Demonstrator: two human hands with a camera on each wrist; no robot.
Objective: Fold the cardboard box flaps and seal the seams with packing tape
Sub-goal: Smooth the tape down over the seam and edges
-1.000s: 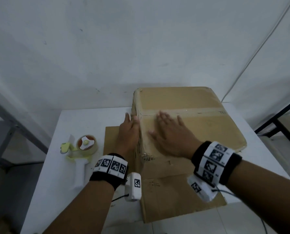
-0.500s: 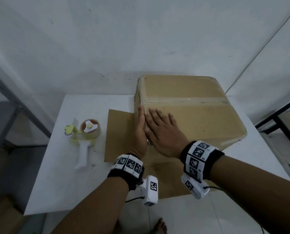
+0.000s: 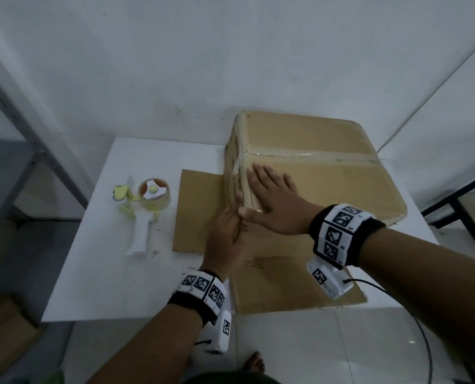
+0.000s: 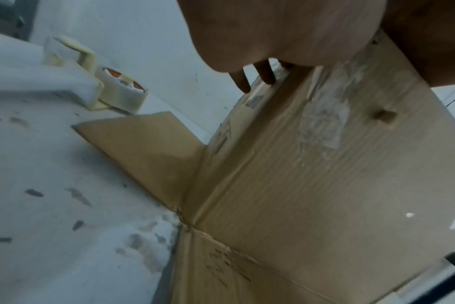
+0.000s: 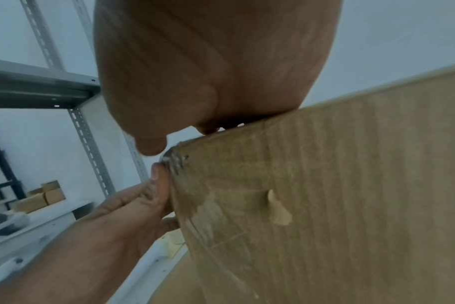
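A brown cardboard box (image 3: 327, 167) stands on the white table (image 3: 114, 245), its top flaps down with clear tape along the middle seam and the left edge. My right hand (image 3: 269, 195) lies flat on the top near the front left corner, fingers straight. My left hand (image 3: 228, 225) presses flat against the box's left side just below that corner, its fingers (image 4: 247, 80) straight against the cardboard (image 4: 325, 164). In the right wrist view the left hand (image 5: 153, 201) touches the taped corner of the box (image 5: 351, 185). A tape dispenser (image 3: 147, 206) lies left of the box.
Two bottom flaps (image 3: 197, 212) lie spread on the table to the left and front of the box. A metal shelf frame (image 3: 23, 128) stands at the left. A black frame (image 3: 458, 200) is at the right. A cable (image 3: 413, 328) hangs from my right wrist.
Both hands slid back along the box's left top edge toward its front corner. My head rose, so the view looks down more steeply.
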